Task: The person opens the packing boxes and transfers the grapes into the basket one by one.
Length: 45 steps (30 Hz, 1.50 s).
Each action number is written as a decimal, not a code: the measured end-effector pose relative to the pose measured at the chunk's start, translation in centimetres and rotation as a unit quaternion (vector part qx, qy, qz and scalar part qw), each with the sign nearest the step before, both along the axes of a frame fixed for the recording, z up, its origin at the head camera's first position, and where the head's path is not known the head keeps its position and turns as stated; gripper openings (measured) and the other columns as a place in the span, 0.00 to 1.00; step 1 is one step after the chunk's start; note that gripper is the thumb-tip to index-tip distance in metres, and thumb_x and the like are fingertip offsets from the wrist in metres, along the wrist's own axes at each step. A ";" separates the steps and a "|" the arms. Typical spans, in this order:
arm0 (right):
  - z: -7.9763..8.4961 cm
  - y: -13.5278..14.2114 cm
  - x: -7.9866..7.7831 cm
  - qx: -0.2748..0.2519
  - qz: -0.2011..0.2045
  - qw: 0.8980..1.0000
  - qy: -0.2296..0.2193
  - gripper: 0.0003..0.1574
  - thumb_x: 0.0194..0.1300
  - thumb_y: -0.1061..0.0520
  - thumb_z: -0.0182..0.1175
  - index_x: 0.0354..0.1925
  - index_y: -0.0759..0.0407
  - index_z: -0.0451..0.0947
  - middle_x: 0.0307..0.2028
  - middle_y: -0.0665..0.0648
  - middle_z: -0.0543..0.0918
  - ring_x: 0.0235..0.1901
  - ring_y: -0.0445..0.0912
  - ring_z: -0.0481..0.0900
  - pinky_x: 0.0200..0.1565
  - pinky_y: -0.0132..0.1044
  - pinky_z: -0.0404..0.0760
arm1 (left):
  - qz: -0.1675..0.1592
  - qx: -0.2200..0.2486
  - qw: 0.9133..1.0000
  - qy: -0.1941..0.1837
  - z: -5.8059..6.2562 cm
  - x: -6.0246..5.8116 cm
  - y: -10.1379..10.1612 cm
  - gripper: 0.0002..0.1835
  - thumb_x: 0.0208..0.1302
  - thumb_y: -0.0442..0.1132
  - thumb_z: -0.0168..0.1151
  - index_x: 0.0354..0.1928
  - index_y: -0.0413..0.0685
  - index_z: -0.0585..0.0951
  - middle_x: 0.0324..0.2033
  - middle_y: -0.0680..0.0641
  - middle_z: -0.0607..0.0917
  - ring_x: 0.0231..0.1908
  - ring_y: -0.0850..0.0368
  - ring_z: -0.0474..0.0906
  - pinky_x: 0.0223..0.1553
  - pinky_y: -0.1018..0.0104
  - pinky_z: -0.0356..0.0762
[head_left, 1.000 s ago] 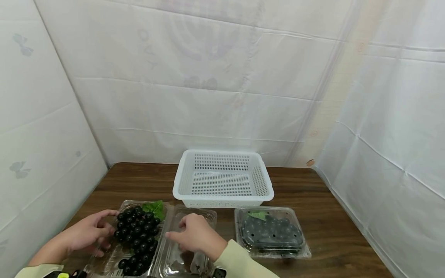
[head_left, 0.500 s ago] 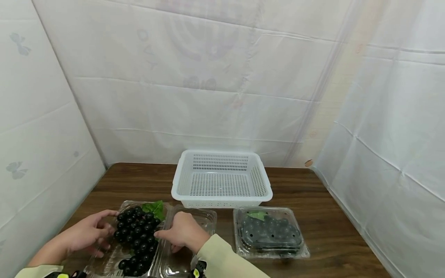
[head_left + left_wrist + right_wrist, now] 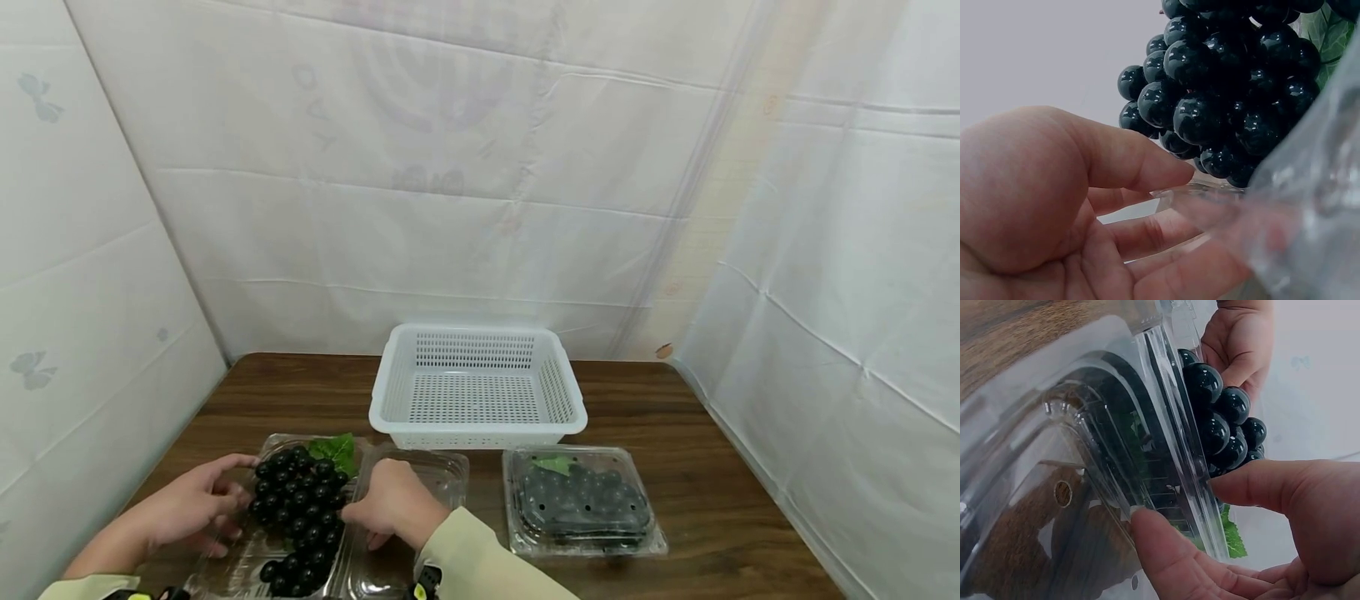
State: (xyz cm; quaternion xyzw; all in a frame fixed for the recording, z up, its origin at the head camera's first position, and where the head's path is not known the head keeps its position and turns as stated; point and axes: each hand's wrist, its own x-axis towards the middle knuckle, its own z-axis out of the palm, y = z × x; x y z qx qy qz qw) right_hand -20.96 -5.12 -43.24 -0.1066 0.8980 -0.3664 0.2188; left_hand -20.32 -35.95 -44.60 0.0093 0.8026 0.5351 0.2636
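A clear plastic clamshell box lies opened out at the front left, with its lid folded to the right. A bunch of black grapes with a green leaf sits in its base. At the box's left rim, my left hand pinches the plastic, thumb above and fingers beneath, as the left wrist view shows. My right hand is over the hinge side, where its thumb and index finger pinch the ridged edge between base and lid, right beside the grapes.
Behind the clamshell stands a white slotted plastic basket with nothing inside. A second clamshell, closed over dark grapes and a leaf, is to the right. White cloth hangs around the brown wooden table.
My right hand has moved left and down from above the lid to the hinge edge by the grapes. The left hand keeps its place at the left rim.
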 end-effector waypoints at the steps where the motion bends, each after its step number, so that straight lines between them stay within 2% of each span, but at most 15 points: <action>1: 0.0 0.1 0.0 0.000 0.002 1.000 0.000 0.26 0.62 0.51 0.72 0.12 0.59 0.78 0.10 0.55 0.80 0.12 0.45 0.81 0.30 0.34 0.85 | -0.001 0.001 1.000 0.000 0.0 0.0 0.1 0.35 0.78 0.34 0.52 0.76 0.31 0.47 0.43 0.41 0.80 0.37 0.44 0.83 0.33 0.45 0.86; 10: -0.3 1.5 0.0 -0.006 -0.004 1.000 0.006 0.24 0.61 0.52 0.72 0.13 0.58 0.79 0.11 0.55 0.81 0.13 0.46 0.82 0.29 0.36 0.85 | -0.007 0.015 1.000 0.013 -0.2 0.3 1.3 0.35 0.78 0.33 0.52 0.76 0.29 0.47 0.43 0.41 0.80 0.37 0.44 0.84 0.34 0.45 0.87; 21: -0.6 3.7 -0.2 -0.035 -0.002 0.999 0.005 0.22 0.61 0.53 0.72 0.15 0.62 0.82 0.12 0.57 0.82 0.14 0.48 0.82 0.28 0.39 0.86 | -0.010 0.016 1.000 0.018 -0.1 0.3 3.3 0.36 0.77 0.33 0.54 0.76 0.30 0.47 0.45 0.40 0.80 0.37 0.44 0.85 0.35 0.46 0.88; 30: -0.5 4.7 -0.1 -0.062 -0.005 0.998 -0.002 0.25 0.60 0.55 0.72 0.11 0.61 0.77 0.12 0.60 0.82 0.14 0.50 0.82 0.25 0.40 0.85 | -0.012 0.009 0.999 0.031 -0.1 0.1 4.5 0.36 0.76 0.32 0.54 0.76 0.30 0.49 0.44 0.40 0.81 0.36 0.45 0.84 0.33 0.46 0.88; 39: -0.3 4.9 -0.2 -0.053 -0.005 0.999 0.001 0.28 0.60 0.54 0.73 0.09 0.58 0.74 0.12 0.60 0.82 0.14 0.50 0.83 0.26 0.40 0.85 | -0.014 0.011 0.999 0.027 -0.2 -0.1 4.6 0.36 0.76 0.32 0.53 0.77 0.30 0.48 0.43 0.40 0.80 0.35 0.45 0.84 0.33 0.46 0.88; 43: 0.0 4.9 -0.1 -0.032 -0.001 0.999 0.031 0.33 0.61 0.52 0.72 0.06 0.54 0.68 0.07 0.55 0.78 0.11 0.47 0.79 0.22 0.37 0.81 | -0.013 0.010 1.000 0.026 -0.3 -0.1 4.6 0.35 0.76 0.31 0.52 0.76 0.30 0.48 0.42 0.40 0.79 0.35 0.45 0.84 0.33 0.46 0.88; 45: 0.2 4.9 -0.1 -0.022 0.006 0.998 0.064 0.35 0.61 0.52 0.71 0.06 0.51 0.63 0.04 0.51 0.70 0.06 0.43 0.70 0.17 0.34 0.73 | -0.013 0.010 1.000 0.026 -0.3 -0.1 4.5 0.35 0.76 0.31 0.52 0.76 0.30 0.48 0.42 0.40 0.79 0.35 0.45 0.84 0.33 0.46 0.88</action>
